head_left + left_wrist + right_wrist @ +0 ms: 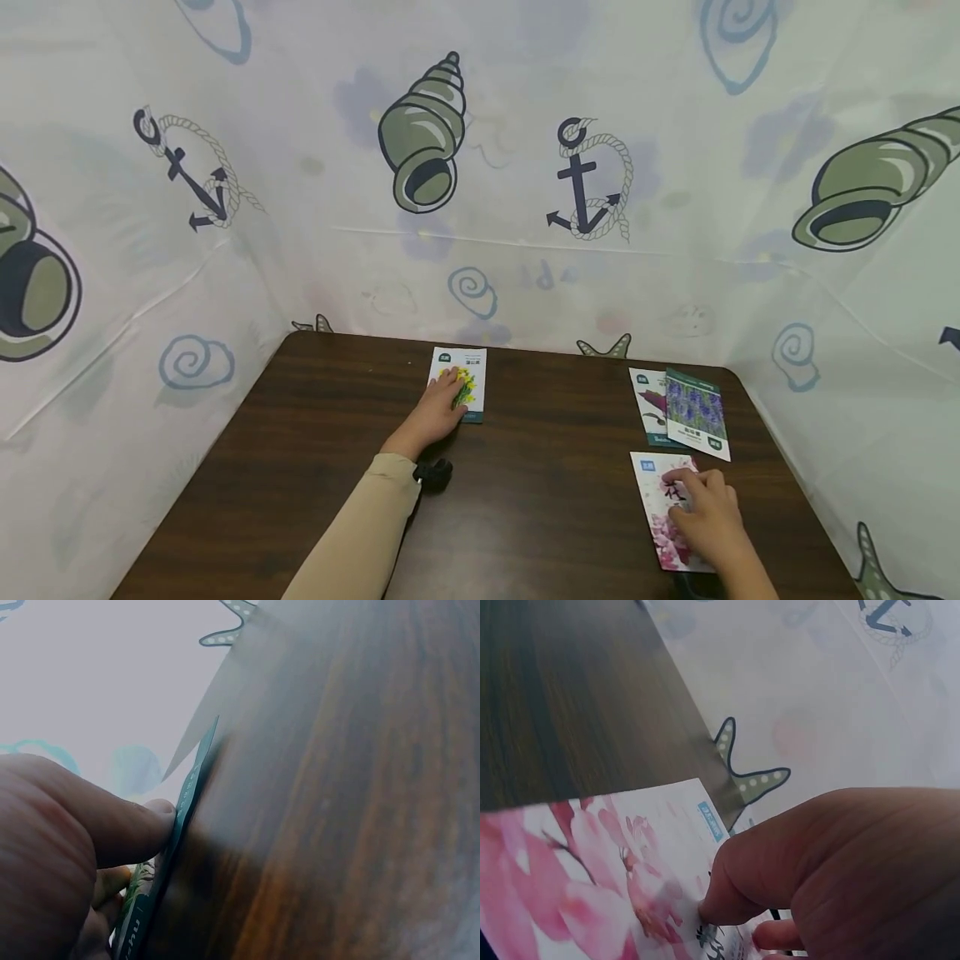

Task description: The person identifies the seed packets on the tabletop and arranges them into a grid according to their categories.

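At the far middle of the table, my left hand [437, 408] rests on a seed packet with yellow flowers [476, 360]. Its fingers stretch across the front, and the thumb [142, 832] touches the packet near its green lower band [191, 784]. My right hand [708, 517] lies over a packet with pink blossoms [651, 492], at the near right. The thumb [739, 881] touches that packet's printed face, with the fingers bent and partly hidden behind it. Just beyond are two overlapping packets, one with purple-blue flowers [693, 408] on top of one with a dark purple picture [648, 400].
The dark wooden table [315, 483] ends at the back against a pale cloth [510, 183] printed with shells and anchors. This cloth also rises along both sides. A black band [433, 475] circles my left wrist.
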Demonstrator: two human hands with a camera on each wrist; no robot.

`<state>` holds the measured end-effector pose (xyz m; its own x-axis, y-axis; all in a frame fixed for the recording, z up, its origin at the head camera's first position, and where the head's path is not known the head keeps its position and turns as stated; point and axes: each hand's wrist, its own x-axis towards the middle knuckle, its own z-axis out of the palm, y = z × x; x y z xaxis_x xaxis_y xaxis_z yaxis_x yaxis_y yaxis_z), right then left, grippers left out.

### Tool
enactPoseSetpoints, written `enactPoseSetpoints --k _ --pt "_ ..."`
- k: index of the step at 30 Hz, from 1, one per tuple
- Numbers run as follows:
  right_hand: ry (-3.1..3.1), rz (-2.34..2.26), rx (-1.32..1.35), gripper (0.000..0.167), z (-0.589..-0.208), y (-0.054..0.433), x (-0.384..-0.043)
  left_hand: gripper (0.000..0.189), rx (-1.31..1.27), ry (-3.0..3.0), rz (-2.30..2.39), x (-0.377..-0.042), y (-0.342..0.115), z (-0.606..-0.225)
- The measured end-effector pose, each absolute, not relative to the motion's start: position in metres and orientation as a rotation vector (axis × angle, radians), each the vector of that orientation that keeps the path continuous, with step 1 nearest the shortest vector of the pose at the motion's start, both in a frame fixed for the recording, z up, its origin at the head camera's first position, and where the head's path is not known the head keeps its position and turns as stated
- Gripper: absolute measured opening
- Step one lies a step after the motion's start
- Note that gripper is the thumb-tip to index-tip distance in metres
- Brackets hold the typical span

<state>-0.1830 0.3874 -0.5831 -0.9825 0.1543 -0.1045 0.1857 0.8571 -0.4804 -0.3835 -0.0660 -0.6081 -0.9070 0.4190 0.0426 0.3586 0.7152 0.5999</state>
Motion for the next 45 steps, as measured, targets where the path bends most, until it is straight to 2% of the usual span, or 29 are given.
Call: enactPoseSetpoints --k 21,45 --pt "3.028 -0.812 0.122 0.031 -0.59 0.369 -0.183 0.063 0.619 2.814 1.002 -0.384 -0.066 -0.611" --pt "3.126 -0.935 -0.109 0.03 -0.596 0.347 -0.185 0.063 0.597 2.821 0.948 -0.382 -0.064 -0.609"
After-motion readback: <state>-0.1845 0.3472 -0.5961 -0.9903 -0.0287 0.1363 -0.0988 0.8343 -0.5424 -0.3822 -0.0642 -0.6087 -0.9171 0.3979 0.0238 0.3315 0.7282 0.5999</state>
